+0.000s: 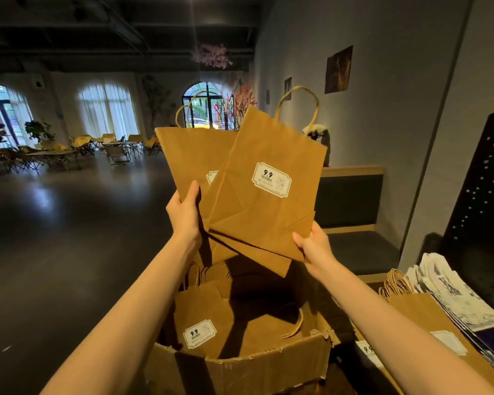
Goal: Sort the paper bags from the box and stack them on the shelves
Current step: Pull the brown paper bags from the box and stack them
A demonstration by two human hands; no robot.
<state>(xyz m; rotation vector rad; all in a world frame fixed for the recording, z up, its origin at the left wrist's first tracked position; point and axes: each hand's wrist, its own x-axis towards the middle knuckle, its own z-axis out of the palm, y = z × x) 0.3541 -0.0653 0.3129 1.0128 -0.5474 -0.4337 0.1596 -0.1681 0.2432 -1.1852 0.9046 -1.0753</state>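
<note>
Left hand (184, 213): thumb over front, gripping rear paper bag (194, 158) at lower edge. Right hand (314, 245): pinching front paper bag (268, 212) at bottom corner. Both bags raised above cardboard box (257, 369), more bags inside

A dark glossy floor (69, 238) spreads left of the grip; beyond it, folding chairs (117, 149) stand under bright arched windows (106, 109). Right, a grey wall (382, 81) carries pictures (338, 69).
</note>
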